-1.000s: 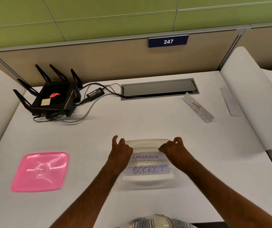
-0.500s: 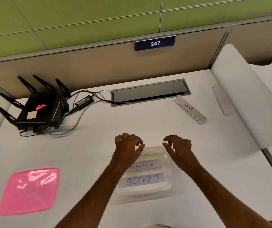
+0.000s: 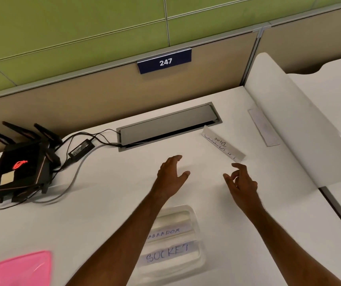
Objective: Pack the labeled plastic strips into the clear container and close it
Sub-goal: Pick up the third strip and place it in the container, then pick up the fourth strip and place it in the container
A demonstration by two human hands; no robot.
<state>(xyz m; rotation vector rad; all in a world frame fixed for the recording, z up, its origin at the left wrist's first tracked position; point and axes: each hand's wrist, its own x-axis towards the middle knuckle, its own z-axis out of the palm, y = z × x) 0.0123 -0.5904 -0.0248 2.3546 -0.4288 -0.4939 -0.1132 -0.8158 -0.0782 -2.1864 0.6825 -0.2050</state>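
The clear container (image 3: pixel 194 215) sits uncovered on the white desk near me, with strips marked LABRADOR (image 3: pixel 166 234) and SOCKET (image 3: pixel 168 254) lying flat inside. Its pink lid (image 3: pixel 17 269) lies at the lower left. Another labeled strip (image 3: pixel 224 146) rests farther back on the right, and a plain strip (image 3: pixel 264 127) lies against the right divider. My left hand (image 3: pixel 171 176) and my right hand (image 3: pixel 240 182) hover beyond the container with fingers apart, holding nothing. The right fingertips are just short of the labeled strip.
A black router (image 3: pixel 19 168) with antennas and its cables (image 3: pixel 81 149) occupy the far left. A grey cable hatch (image 3: pixel 169 124) is set into the desk at the back. A curved white divider (image 3: pixel 301 129) bounds the right side.
Both hands have left the container and moved forward and to the right, towards the far strip. The view has shifted right, so the container and lid sit lower in frame.
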